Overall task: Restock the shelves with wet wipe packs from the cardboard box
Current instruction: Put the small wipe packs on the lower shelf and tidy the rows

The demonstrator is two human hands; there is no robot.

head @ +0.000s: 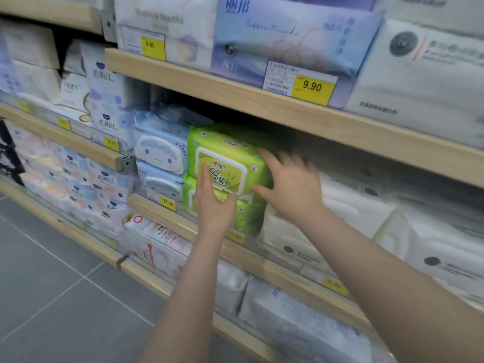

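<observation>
Two green wet wipe packs are stacked on the middle wooden shelf; the upper green pack lies on the lower green pack. My left hand presses flat against the front of the stack, fingers straight up over the upper pack's white lid. My right hand touches the right end of the upper pack with spread fingers, slightly blurred. The cardboard box is out of view.
Blue cartoon wipe packs are stacked just left of the green ones. White tissue packs fill the shelf to the right. The shelf above carries yellow price tags. Grey tiled floor lies lower left.
</observation>
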